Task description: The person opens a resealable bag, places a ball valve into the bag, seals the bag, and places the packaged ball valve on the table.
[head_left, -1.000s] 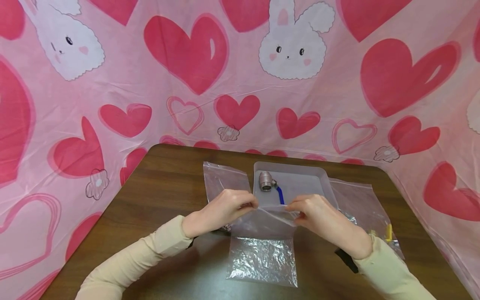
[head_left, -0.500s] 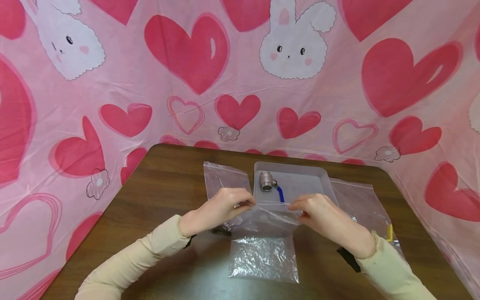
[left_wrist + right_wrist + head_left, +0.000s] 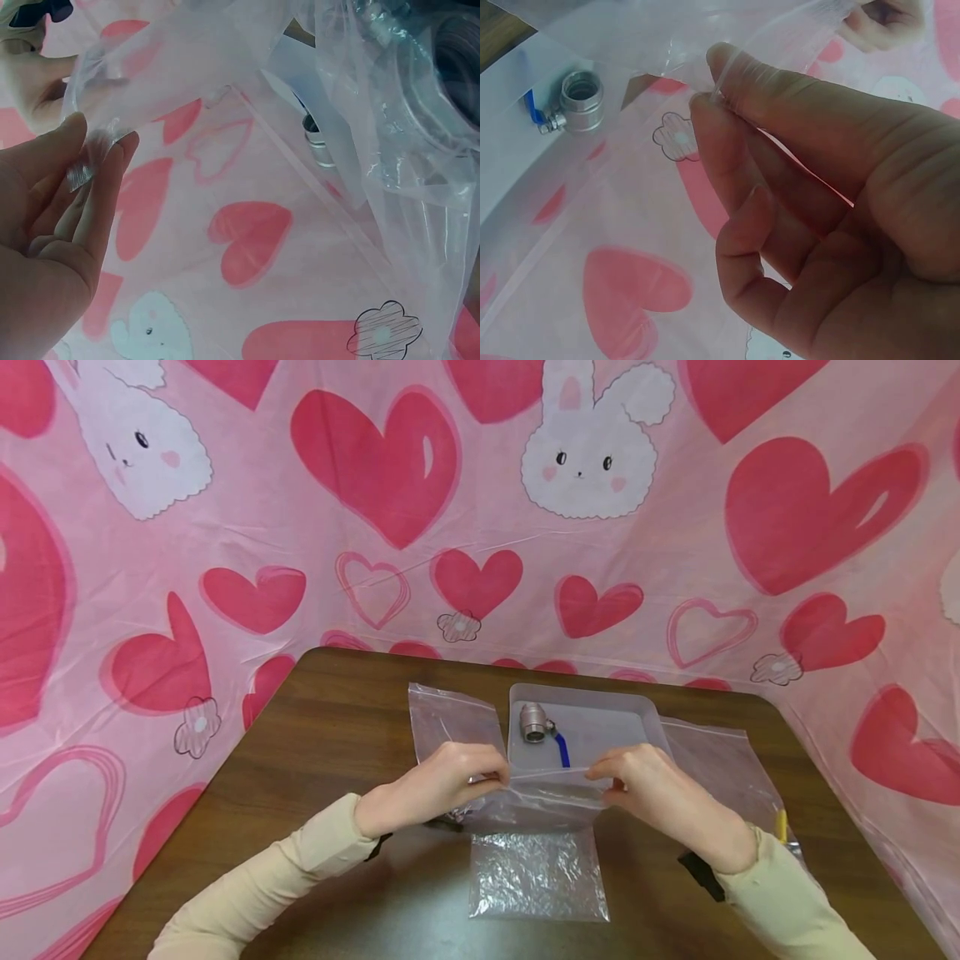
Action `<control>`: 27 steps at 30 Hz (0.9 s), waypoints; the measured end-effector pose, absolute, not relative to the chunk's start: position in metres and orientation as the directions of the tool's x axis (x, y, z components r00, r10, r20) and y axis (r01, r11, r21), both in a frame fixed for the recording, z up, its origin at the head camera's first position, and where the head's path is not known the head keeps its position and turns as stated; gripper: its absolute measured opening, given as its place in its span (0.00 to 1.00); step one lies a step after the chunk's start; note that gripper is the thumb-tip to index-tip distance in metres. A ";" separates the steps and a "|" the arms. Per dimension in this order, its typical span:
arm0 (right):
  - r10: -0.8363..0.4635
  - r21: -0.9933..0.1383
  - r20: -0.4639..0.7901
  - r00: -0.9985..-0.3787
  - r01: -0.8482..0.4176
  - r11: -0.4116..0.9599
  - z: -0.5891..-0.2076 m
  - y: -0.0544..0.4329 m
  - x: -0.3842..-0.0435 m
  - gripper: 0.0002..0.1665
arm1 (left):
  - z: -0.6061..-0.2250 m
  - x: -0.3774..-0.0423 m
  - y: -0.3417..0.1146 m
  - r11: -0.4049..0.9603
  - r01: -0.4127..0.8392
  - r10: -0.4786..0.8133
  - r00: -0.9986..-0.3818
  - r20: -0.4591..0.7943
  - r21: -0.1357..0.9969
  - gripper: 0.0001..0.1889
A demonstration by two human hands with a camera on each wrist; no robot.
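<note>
A clear zip bag [image 3: 536, 877] hangs between both hands above the table, its top edge stretched across and its lower part towards the person. My left hand [image 3: 442, 783] pinches one side of the bag's mouth between thumb and fingers; the left wrist view shows the crumpled film [image 3: 97, 150] between them. At the other side, my right hand [image 3: 648, 785] pinches the rim between thumb and forefinger, as the right wrist view shows. Behind the bag, a metal ball valve [image 3: 533, 724] with a blue lever [image 3: 561, 750] lies in a pale plastic tray [image 3: 600, 693].
Left of the tray lies another zip bag [image 3: 450, 714], with metallic contents partly hidden by the left hand. A third bag [image 3: 708, 760] lies on the right, near a yellow handle [image 3: 782, 825]. Pink heart-patterned cloth [image 3: 480, 585] surrounds the wooden table [image 3: 345, 710].
The bag's lower part has shifted slightly to the right and away from the person. My right hand has moved slightly right, and both hands still pinch the rim. The valve has not moved.
</note>
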State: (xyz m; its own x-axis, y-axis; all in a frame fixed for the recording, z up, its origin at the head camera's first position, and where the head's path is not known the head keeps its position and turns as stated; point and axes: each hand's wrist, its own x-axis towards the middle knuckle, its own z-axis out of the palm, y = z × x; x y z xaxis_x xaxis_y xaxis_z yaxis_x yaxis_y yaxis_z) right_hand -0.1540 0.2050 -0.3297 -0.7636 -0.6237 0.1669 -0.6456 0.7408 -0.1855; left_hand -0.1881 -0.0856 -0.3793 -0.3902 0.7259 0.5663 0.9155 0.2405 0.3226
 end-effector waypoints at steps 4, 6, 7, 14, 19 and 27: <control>-0.629 -0.165 0.189 -0.754 -0.656 0.737 -0.330 0.206 -0.154 0.16 | -0.378 -0.189 -0.086 0.240 0.912 0.724 -0.396 0.564 0.333 0.05; -0.629 -0.175 0.192 -0.753 -0.657 0.733 -0.330 0.206 -0.153 0.17 | -0.378 -0.191 -0.087 0.248 0.904 0.712 -0.414 0.567 0.349 0.05; -0.631 -0.179 0.193 -0.751 -0.659 0.730 -0.330 0.206 -0.153 0.17 | -0.378 -0.192 -0.088 0.252 0.899 0.704 -0.424 0.569 0.358 0.05; -0.635 -0.227 0.164 -0.755 -0.655 0.721 -0.328 0.207 -0.152 0.17 | -0.379 -0.195 -0.092 0.233 0.906 0.718 -0.405 0.566 0.353 0.05; -0.614 -0.284 0.140 -0.777 -0.625 0.727 -0.327 0.210 -0.152 0.17 | -0.379 -0.194 -0.092 0.189 0.923 0.747 -0.356 0.562 0.334 0.06; -0.588 -0.261 0.152 -0.794 -0.606 0.751 -0.325 0.208 -0.151 0.16 | -0.378 -0.192 -0.089 0.167 0.929 0.757 -0.335 0.561 0.329 0.03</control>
